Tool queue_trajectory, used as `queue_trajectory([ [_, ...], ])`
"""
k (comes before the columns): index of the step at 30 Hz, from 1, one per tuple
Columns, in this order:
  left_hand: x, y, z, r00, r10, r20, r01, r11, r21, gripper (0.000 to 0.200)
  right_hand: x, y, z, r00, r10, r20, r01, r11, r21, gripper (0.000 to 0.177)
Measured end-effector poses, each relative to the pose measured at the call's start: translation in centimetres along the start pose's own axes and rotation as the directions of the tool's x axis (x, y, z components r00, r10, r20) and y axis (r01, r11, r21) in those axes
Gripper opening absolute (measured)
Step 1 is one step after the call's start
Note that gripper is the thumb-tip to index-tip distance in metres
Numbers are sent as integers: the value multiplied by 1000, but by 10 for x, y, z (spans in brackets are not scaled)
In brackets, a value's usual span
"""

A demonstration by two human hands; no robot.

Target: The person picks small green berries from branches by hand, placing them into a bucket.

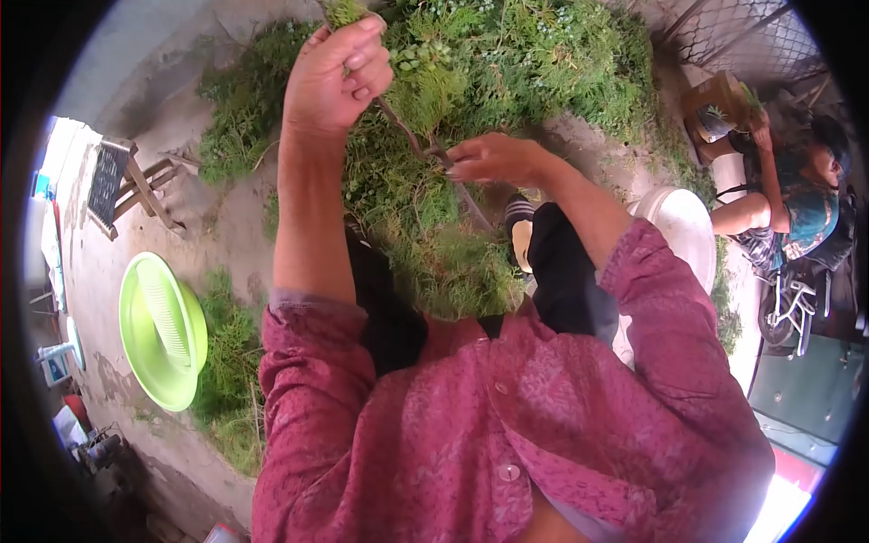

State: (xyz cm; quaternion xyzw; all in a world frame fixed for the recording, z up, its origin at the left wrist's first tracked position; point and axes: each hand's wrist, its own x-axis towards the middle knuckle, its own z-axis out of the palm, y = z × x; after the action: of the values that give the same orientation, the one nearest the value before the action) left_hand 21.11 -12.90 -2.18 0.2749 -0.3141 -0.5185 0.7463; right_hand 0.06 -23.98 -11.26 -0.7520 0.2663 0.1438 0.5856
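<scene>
A thin brown branch (403,129) with green sprigs slants down to the right in front of me. My left hand (339,74), raised at the upper left, is closed round its upper part, where green leaves stick out above the fist. Lower and to the right, my right hand (498,159) pinches the same branch beside a forking twig. Behind and below both hands lies a large heap of green cut foliage (543,72), which reaches down between my legs.
A green basin (163,330) with a ridged inside stands at the left beside more foliage (226,362). A folding stool (136,185) is at the upper left. White bucket (679,226) by my right arm. Another person (810,213) sits at the right near a cardboard box (715,95).
</scene>
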Motion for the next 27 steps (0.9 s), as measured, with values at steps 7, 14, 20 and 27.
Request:
queue_trajectory([
  [7,6,10,-30,990,26,139,-2,985,-170,8,24,-1,13,967,-202,157,82,825,559,29],
  [14,2,-6,4,909,111,-401,30,943,331,39,-3,-29,8,995,-95,-12,77,721,689,20],
  [20,-7,-33,13,949,84,-303,197,592,782,37,-12,-35,-31,945,-170,-281,327,417,848,29],
  [27,-24,-98,39,896,-428,-114,394,652,648,29,-4,-23,-58,888,-162,-431,434,-16,901,27],
])
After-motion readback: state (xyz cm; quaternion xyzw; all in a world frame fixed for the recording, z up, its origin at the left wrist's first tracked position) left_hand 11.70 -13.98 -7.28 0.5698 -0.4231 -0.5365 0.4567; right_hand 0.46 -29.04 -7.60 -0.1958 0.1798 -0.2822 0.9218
